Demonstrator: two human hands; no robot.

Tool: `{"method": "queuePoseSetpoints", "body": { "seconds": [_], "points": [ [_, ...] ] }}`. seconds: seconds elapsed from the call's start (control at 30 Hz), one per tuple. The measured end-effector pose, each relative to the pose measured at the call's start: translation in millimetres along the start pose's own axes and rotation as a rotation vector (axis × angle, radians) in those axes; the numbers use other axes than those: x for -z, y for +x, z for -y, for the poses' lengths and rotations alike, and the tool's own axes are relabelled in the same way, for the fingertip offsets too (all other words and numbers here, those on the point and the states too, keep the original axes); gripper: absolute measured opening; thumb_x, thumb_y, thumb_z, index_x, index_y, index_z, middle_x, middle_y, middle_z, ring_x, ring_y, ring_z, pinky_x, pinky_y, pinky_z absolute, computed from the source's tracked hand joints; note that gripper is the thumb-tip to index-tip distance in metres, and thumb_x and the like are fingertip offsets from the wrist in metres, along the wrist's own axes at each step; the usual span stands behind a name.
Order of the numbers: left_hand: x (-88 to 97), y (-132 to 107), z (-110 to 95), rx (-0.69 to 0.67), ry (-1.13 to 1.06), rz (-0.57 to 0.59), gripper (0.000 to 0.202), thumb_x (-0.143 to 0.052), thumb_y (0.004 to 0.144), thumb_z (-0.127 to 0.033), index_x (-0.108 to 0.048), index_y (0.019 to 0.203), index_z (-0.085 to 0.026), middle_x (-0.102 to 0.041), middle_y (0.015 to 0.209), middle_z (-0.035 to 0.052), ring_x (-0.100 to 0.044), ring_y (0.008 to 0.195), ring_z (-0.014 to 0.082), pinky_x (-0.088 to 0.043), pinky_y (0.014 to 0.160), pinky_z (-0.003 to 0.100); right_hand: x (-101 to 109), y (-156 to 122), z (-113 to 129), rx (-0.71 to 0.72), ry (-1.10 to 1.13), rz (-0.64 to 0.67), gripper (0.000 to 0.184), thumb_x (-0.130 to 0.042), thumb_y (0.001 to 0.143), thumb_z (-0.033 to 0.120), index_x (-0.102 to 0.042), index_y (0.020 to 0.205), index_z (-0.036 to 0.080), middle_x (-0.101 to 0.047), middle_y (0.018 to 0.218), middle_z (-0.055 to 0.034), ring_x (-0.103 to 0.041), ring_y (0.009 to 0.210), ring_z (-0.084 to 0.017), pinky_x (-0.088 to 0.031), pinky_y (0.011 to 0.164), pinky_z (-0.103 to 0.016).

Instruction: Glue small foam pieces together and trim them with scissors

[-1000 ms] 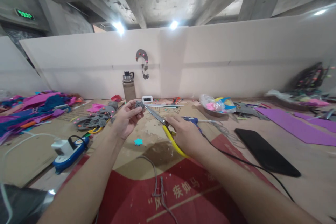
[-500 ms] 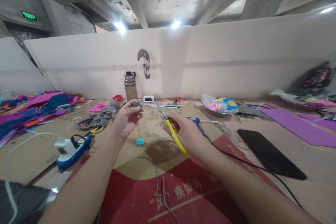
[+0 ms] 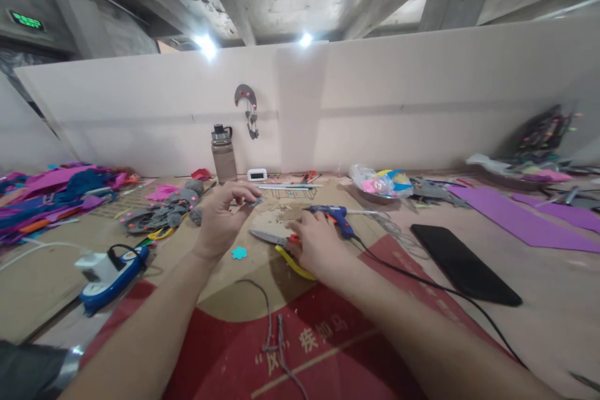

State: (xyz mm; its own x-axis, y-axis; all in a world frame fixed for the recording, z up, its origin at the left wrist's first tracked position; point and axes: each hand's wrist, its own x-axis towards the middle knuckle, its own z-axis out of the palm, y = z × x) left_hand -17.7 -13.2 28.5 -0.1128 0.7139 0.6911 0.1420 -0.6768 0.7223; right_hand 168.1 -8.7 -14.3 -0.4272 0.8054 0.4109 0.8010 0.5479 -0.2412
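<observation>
My left hand point(image 3: 222, 215) is raised above the cardboard, thumb and fingers pinching a small grey piece point(image 3: 255, 201), mostly covered by the fingertips. Scissors point(image 3: 270, 238) with yellow and red handles lie on the cardboard, blades pointing left. Over their handles is my right hand point(image 3: 319, 240), its fingers apart and loosely bent. Just beyond those fingers rests a blue hot glue gun point(image 3: 340, 217) with an orange trigger. A turquoise flower-shaped cutout point(image 3: 239, 253) lies between my forearms, and a grey cord point(image 3: 268, 309) trails over the red print nearer me.
A black phone point(image 3: 464, 262) lies on the right, near purple sheets point(image 3: 506, 215). A blue-and-white power strip point(image 3: 112, 278) sits left. Grey felt pieces point(image 3: 162, 215), a bottle point(image 3: 224, 159) and a bowl of wrapped pieces point(image 3: 382, 195) stand further back. The glue gun's cable point(image 3: 422, 284) runs rightward.
My right hand has lowered the scissors onto the cardboard and loosened its fingers around them. My left hand has turned, still pinching the grey piece. The whole view has shifted slightly.
</observation>
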Motion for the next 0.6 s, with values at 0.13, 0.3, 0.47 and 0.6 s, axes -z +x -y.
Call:
{"method": "queuePoseSetpoints", "body": {
  "seconds": [0.13, 0.3, 0.47, 0.6],
  "points": [
    [-6.0, -7, -2, -0.081, 0.096, 0.101, 0.014, -0.071, 0.062, -0.009, -0.066, 0.066, -0.022, -0.066, 0.084, 0.0060, -0.057, 0.087, 0.0205, -0.039, 0.087, 0.035, 16, 2, 7, 0.073, 0.338, -0.297, 0.020, -0.049, 0.085, 0.025, -0.055, 0.102, 0.019, -0.058, 0.099, -0.0069, -0.053, 0.091, -0.016, -0.043, 0.080, -0.029],
    [-13.6, -12, -1, -0.122, 0.162, 0.221, 0.015, -0.067, 0.066, -0.009, -0.067, 0.069, -0.023, -0.067, 0.084, 0.0060, -0.058, 0.087, 0.0212, -0.040, 0.087, 0.037, 24, -2, 12, 0.168, 0.355, -0.435, 0.019, -0.053, 0.083, 0.022, -0.054, 0.102, 0.021, -0.057, 0.104, -0.0071, -0.050, 0.102, -0.018, -0.040, 0.088, -0.032],
    [-17.4, -15, -2, -0.068, 0.118, 0.202, 0.013, -0.069, 0.064, -0.010, -0.066, 0.068, -0.022, -0.067, 0.083, 0.0068, -0.059, 0.085, 0.0214, -0.042, 0.085, 0.037, 22, -4, 10, 0.188, 0.257, -0.443, 0.012, -0.050, 0.085, 0.022, -0.057, 0.094, 0.021, -0.058, 0.101, -0.0058, -0.049, 0.101, -0.018, -0.039, 0.089, -0.032],
    [-17.4, -16, 1, -0.062, 0.124, 0.252, 0.011, -0.067, 0.067, -0.012, -0.065, 0.072, -0.021, -0.067, 0.085, 0.0072, -0.059, 0.084, 0.0209, -0.043, 0.082, 0.037, 22, -3, 8, 0.191, 0.240, -0.434, 0.013, -0.046, 0.087, 0.023, -0.058, 0.088, 0.021, -0.060, 0.096, -0.0063, -0.051, 0.098, -0.018, -0.038, 0.087, -0.033]
  ]
}}
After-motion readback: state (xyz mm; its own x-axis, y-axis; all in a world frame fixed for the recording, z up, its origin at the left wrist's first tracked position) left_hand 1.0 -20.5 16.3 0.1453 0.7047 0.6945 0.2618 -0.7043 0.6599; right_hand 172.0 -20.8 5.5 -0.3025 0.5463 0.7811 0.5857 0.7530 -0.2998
